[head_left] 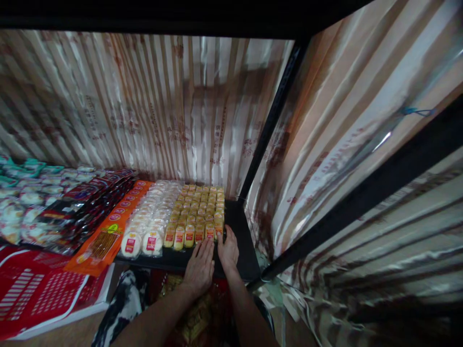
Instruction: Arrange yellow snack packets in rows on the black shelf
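Note:
Small yellow wrapped cakes (195, 212) stand in tight rows at the right end of a black shelf (162, 261). My left hand (200, 265) lies with fingers outstretched against the front of these rows, near the orange-labelled packets. At the front right corner is my right hand (228, 250), its thumb by the front packet and its fingers reaching along the right side, apart from the thumb. Neither hand visibly lifts a packet. Below my forearms, more yellow packets (195, 320) sit in a red container, partly hidden by my arms.
Left of the cakes are round white wrapped pastries (154, 243), a long orange packet (104, 241), dark packets (77, 207) and white-and-green packets (29, 193). A red basket (39, 294) stands at lower left. Black posts (269, 120) and striped sheeting (202, 111) bound the shelf.

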